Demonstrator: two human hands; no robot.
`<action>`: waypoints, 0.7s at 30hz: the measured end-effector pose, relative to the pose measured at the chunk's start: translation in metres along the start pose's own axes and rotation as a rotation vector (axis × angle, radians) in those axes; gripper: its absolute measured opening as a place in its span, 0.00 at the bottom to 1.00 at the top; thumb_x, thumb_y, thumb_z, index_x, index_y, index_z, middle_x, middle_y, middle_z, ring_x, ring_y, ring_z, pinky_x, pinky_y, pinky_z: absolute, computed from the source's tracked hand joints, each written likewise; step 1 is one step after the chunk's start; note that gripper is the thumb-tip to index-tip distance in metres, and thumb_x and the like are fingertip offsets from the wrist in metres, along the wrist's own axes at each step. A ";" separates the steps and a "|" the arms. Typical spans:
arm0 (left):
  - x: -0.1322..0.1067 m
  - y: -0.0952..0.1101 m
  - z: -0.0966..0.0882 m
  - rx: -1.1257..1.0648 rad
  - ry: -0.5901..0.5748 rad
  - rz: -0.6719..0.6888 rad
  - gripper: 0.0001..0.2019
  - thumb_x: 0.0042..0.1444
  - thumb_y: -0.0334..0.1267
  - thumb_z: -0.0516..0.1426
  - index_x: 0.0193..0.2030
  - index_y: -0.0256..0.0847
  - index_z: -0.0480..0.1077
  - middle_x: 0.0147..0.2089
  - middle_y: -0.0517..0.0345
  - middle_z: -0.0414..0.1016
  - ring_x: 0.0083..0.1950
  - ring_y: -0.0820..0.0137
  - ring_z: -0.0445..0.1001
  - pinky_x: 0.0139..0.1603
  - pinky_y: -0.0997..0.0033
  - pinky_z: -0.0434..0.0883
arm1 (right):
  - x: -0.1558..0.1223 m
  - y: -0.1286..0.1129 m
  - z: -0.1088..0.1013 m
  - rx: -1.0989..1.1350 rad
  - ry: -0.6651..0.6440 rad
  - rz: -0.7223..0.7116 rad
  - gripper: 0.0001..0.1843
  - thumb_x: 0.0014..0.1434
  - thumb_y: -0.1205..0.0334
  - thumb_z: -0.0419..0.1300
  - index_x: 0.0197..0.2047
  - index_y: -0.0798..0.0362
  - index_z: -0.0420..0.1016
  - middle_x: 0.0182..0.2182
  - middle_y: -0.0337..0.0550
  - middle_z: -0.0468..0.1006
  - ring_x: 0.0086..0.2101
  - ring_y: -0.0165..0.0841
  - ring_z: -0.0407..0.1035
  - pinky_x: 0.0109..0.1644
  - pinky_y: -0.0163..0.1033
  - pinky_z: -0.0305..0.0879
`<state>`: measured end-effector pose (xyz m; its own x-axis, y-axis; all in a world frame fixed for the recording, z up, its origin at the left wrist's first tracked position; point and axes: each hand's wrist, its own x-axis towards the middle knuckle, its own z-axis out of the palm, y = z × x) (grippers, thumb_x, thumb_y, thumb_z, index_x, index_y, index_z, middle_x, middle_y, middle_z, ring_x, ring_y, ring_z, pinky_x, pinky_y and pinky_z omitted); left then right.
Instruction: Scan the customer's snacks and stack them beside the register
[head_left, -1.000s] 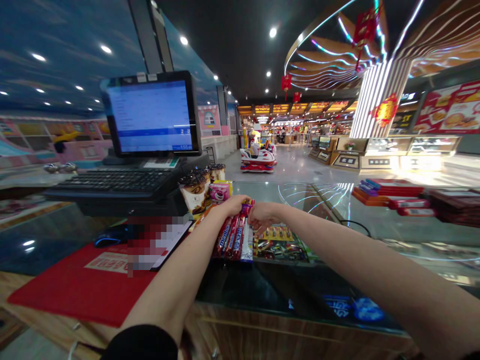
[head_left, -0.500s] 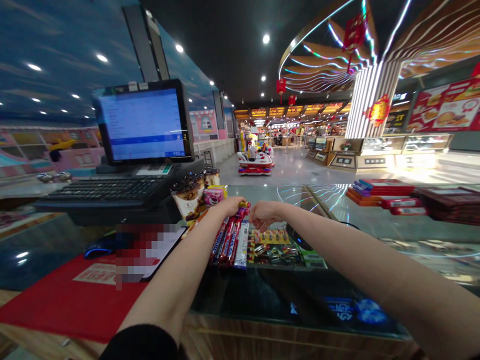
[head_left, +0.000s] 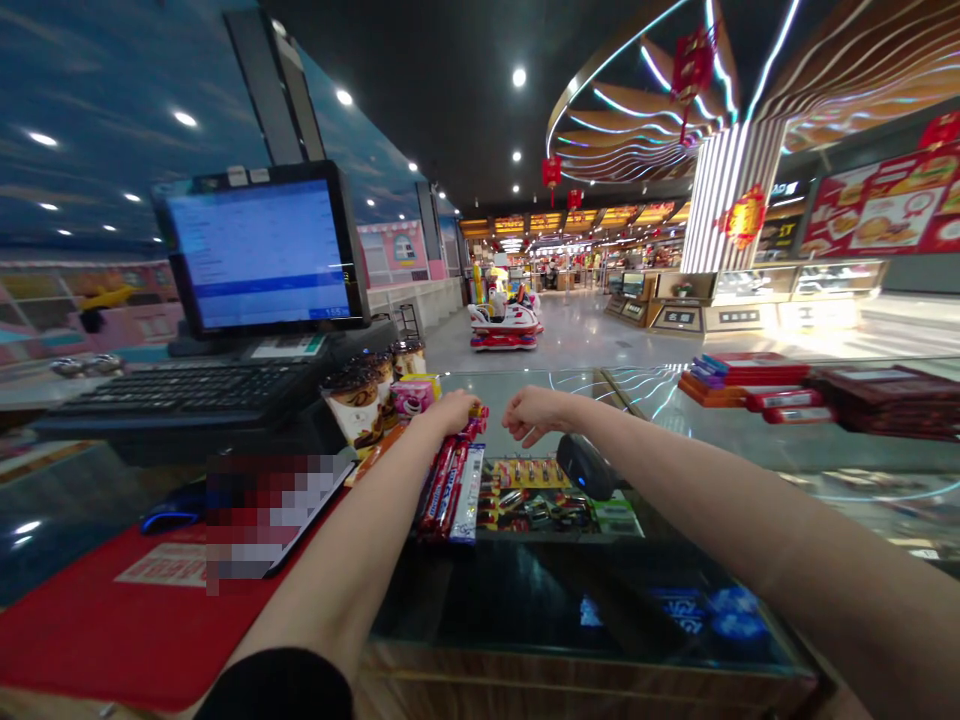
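My left hand (head_left: 454,411) reaches over the far end of a row of candy on the glass counter. Its fingers are closed at a small red and purple candy pack (head_left: 475,424); the fingertips are largely hidden. Nearer me lie long red Mentos packs (head_left: 444,492) and a silver-white pack (head_left: 468,494), side by side. A short gap to the right, my right hand (head_left: 534,412) hovers over the glass with loosely bent fingers, some of them apart, and nothing visible in them. Below it is a black rounded device (head_left: 585,468) with a small blue light.
Chocolate cups (head_left: 356,408) and a pink box (head_left: 414,396) stand left of the candy. Further left are a monitor (head_left: 262,250), keyboard (head_left: 180,390), mouse (head_left: 171,510) and red mat (head_left: 97,635). Stacked boxes (head_left: 757,372) sit on the right. Small packs (head_left: 532,505) show beside the Mentos.
The view has shifted slightly, so most things sit further left. My right hand has drawn a little away from the candy row, its fingers more curled. My left hand stays at the row's far end.
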<state>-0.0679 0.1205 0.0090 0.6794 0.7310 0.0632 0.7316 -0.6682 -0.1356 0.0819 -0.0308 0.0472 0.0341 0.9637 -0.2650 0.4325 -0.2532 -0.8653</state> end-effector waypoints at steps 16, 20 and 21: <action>0.009 0.006 -0.011 0.023 -0.101 0.013 0.21 0.51 0.28 0.56 0.52 0.45 0.72 0.54 0.48 0.76 0.53 0.60 0.75 0.51 0.66 0.71 | -0.013 0.030 -0.041 0.079 0.123 -0.061 0.08 0.57 0.77 0.55 0.30 0.59 0.70 0.24 0.40 0.70 0.26 0.26 0.67 0.32 0.33 0.72; 0.013 0.003 -0.011 0.021 -0.115 -0.004 0.19 0.50 0.29 0.57 0.50 0.45 0.73 0.52 0.49 0.77 0.52 0.61 0.75 0.51 0.66 0.71 | -0.014 0.037 -0.048 0.061 0.143 -0.071 0.09 0.58 0.77 0.53 0.30 0.58 0.70 0.26 0.41 0.71 0.26 0.26 0.68 0.31 0.33 0.71; 0.014 0.002 -0.010 0.007 -0.101 0.010 0.19 0.51 0.29 0.57 0.50 0.45 0.73 0.52 0.48 0.77 0.52 0.60 0.76 0.51 0.65 0.71 | -0.015 0.039 -0.050 0.057 0.147 -0.074 0.09 0.58 0.77 0.53 0.30 0.58 0.71 0.26 0.41 0.71 0.26 0.26 0.68 0.31 0.32 0.70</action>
<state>-0.0563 0.1287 0.0194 0.6772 0.7348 -0.0380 0.7241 -0.6747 -0.1428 0.1428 -0.0506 0.0386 0.1372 0.9809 -0.1382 0.3871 -0.1815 -0.9040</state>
